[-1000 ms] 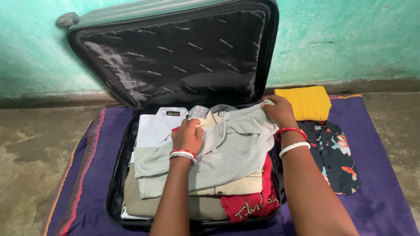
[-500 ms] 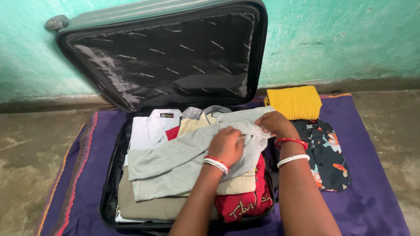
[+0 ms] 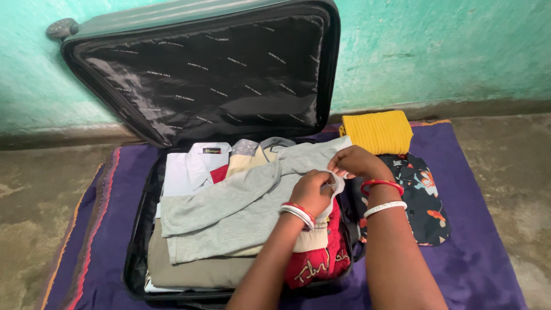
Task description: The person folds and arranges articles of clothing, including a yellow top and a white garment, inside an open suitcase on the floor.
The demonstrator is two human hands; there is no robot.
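An open suitcase (image 3: 133,252) lies on a purple cloth, packed with folded clothes. On top of the pile is a grey garment (image 3: 229,212). My left hand (image 3: 313,192) grips its right edge near the suitcase's right wall. My right hand (image 3: 356,162) pinches the same edge just beyond, at the garment's far right corner. Under the grey garment are a beige garment (image 3: 195,270), a red one with yellow print (image 3: 318,264) and a white collared shirt (image 3: 183,172). Both wrists wear red and white bangles.
The suitcase lid (image 3: 201,69) leans against a turquoise wall. A folded yellow garment (image 3: 376,132) and a dark floral shirt (image 3: 425,198) lie on the purple cloth (image 3: 476,252) to the right. Bare concrete floor (image 3: 40,201) surrounds the cloth.
My left hand moved from the middle of the pile to its right edge, next to my right hand. The right hand drew the grey garment's corner slightly toward me. The view shifted left.
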